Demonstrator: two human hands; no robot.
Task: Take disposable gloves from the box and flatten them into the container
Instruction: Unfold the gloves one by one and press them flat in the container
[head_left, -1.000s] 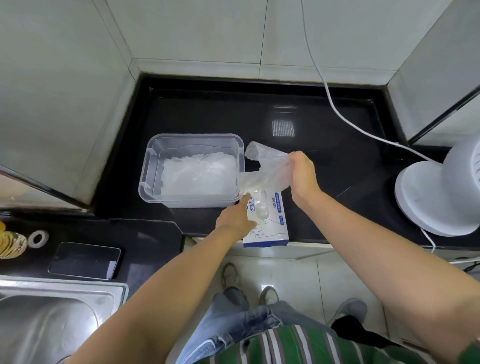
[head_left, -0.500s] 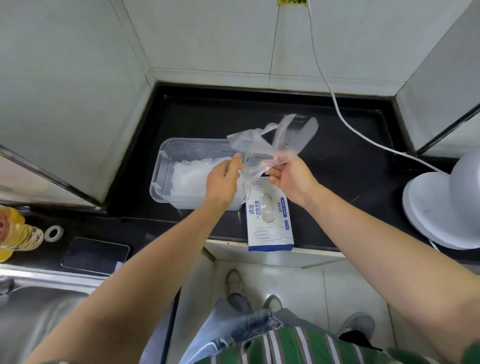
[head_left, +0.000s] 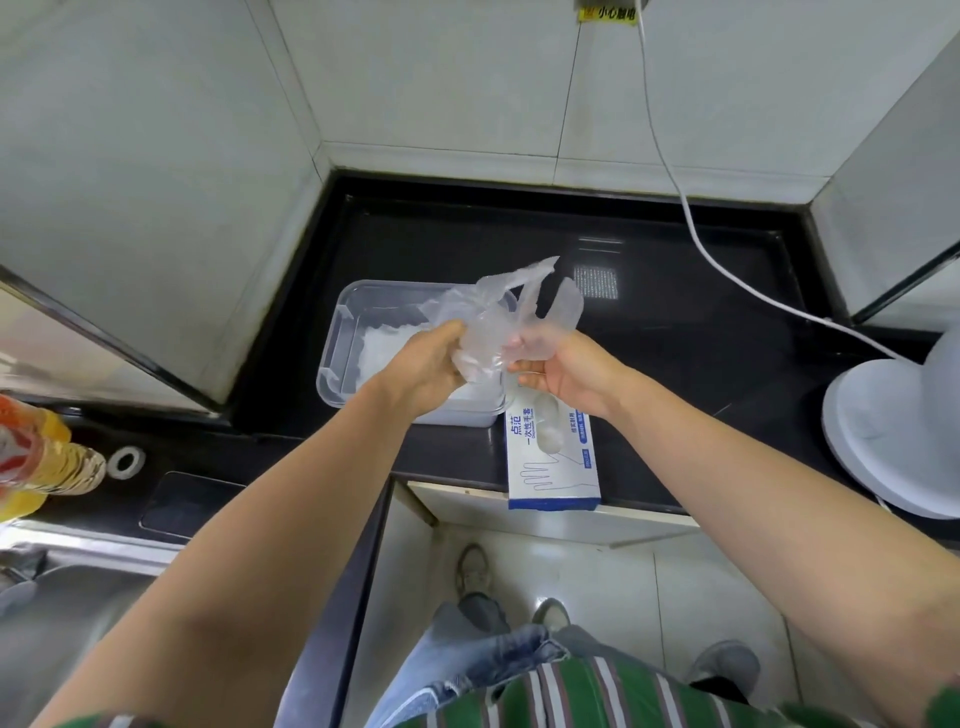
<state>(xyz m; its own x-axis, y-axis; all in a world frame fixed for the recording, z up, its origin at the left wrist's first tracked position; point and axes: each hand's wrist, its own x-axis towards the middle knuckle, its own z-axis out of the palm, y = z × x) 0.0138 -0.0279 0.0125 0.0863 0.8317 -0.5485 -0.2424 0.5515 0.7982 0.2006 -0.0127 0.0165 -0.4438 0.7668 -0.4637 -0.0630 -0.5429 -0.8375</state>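
Over the black countertop (head_left: 675, 338), both hands are up in the air with one clear disposable glove (head_left: 498, 317) crumpled between them. The left hand (head_left: 428, 366) has its fingers curled round the bunched-up end of the glove, back of the hand facing the camera. The right hand (head_left: 563, 371) is turned palm-up and pinches the other side, with the glove's finger bits sticking up and away toward the wall. So both hands are grasping the same glove, and neither one is loose.

Right under the hands sits the clear plastic container (head_left: 337, 338), with a whitish pile of gloves (head_left: 382, 345) lying in it. The held glove hangs above the container's right end, and I honestly can't tell if it touches anything below. The glove box (head_left: 553, 470) lies flat just beside the container's near right corner, at the counter's front edge. It's blue and white, with a bit of glove poking out of its slot.

Other stuff: a white cable (head_left: 691, 223) runs down the tiled wall and across the counter toward a white round stand (head_left: 883, 436) on the right. Off to the left there's a dark phone (head_left: 192, 501), a roll of tape (head_left: 126, 461), an oil bottle (head_left: 47, 457) and the steel sink (head_left: 88, 543).
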